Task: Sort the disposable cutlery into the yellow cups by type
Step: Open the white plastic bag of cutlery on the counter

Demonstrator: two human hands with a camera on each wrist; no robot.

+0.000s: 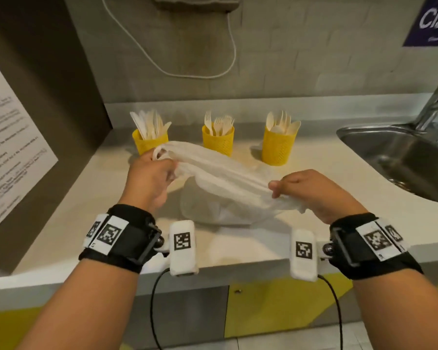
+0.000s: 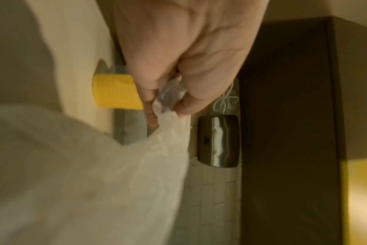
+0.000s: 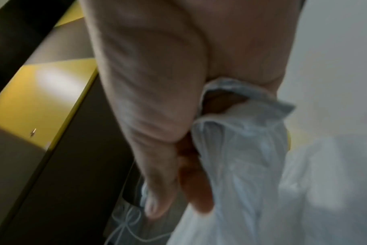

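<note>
Three yellow cups stand in a row at the back of the counter: the left cup (image 1: pixel 149 142) holds knives, the middle cup (image 1: pixel 218 140) forks, the right cup (image 1: pixel 278 147) spoons. In front of them a white plastic bag (image 1: pixel 220 183) is stretched between both hands above the counter. My left hand (image 1: pixel 159 170) pinches the bag's handle end (image 2: pixel 170 99) near the left cup (image 2: pixel 115 92). My right hand (image 1: pixel 288 188) grips the other bunched end (image 3: pixel 237 149). What is inside the bag is hidden.
A steel sink (image 1: pixel 400 157) with a tap (image 1: pixel 435 104) lies at the right. A dark panel with a printed notice (image 1: pixel 8 147) bounds the left. A white cable (image 1: pixel 187 69) hangs on the tiled wall. The counter edge (image 1: pixel 213 271) runs below my wrists.
</note>
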